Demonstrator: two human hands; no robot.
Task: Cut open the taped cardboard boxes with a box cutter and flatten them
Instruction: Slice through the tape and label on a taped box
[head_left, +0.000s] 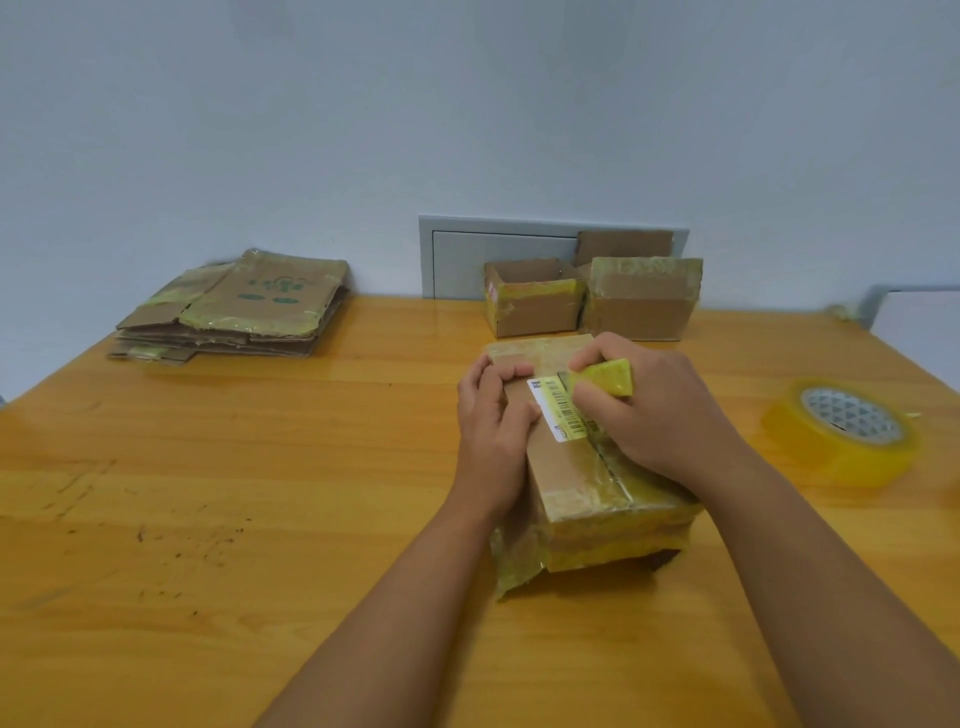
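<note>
- While the left hand (493, 431) curls over the near-left edge of the taped box (576, 467) to hold it down, the right hand (660, 410) is wrapped around a yellow box cutter (605, 379), tip down at the centre seam (608, 457). I can't actually see the blade.
- The box sits mid-table (260, 467), right in front of the person, long axis running away from them.
- The seam follows that same axis, so I'd guess the cut runs along it, with the right hand doing the work.
- At the back: two more boxes (592, 301), one already open.
- Far left: a flattened stack (234, 312). Tape roll (841, 431) off to the right.
</note>
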